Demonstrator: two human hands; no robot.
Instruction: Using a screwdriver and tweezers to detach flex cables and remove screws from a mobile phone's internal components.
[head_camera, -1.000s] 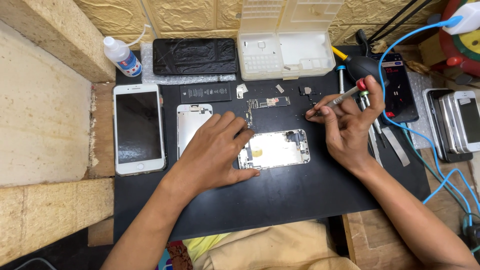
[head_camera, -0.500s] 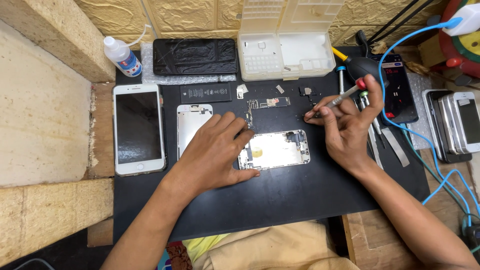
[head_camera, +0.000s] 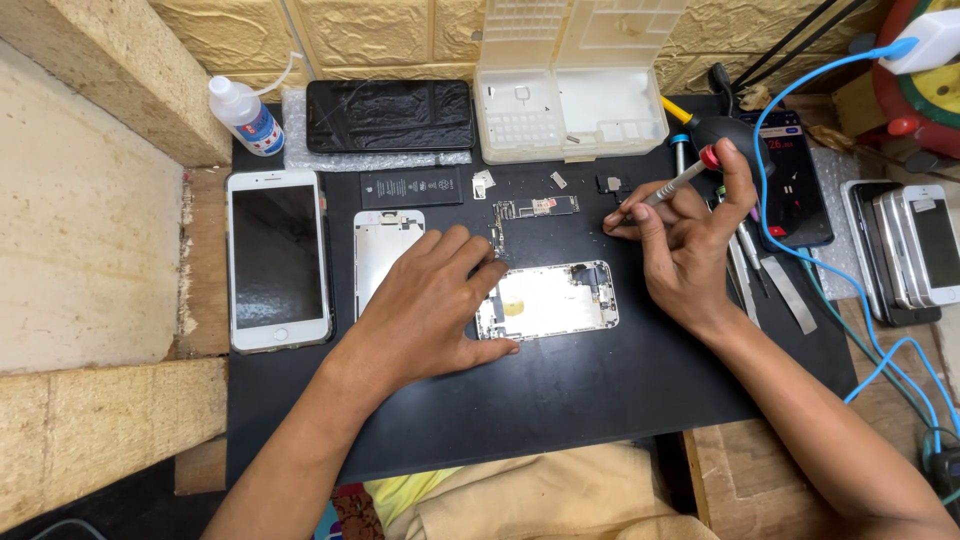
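Observation:
An opened phone housing lies in the middle of a black work mat. My left hand rests flat beside its left end, with the thumb along its lower edge and the fingers at its upper left corner. My right hand hovers just right of the housing and grips a small screwdriver with a red cap. The driver's tip points down-left at the mat near a small dark part. A logic board and a black battery lie above the housing.
A white phone and a silver back plate lie at the left. A cracked black screen, a dropper bottle and a clear parts box stand at the back. More phones, tools and a blue cable crowd the right.
My right hand has shifted the screwdriver slightly, its tip now a little lower toward the mat. My left hand stays on the housing.

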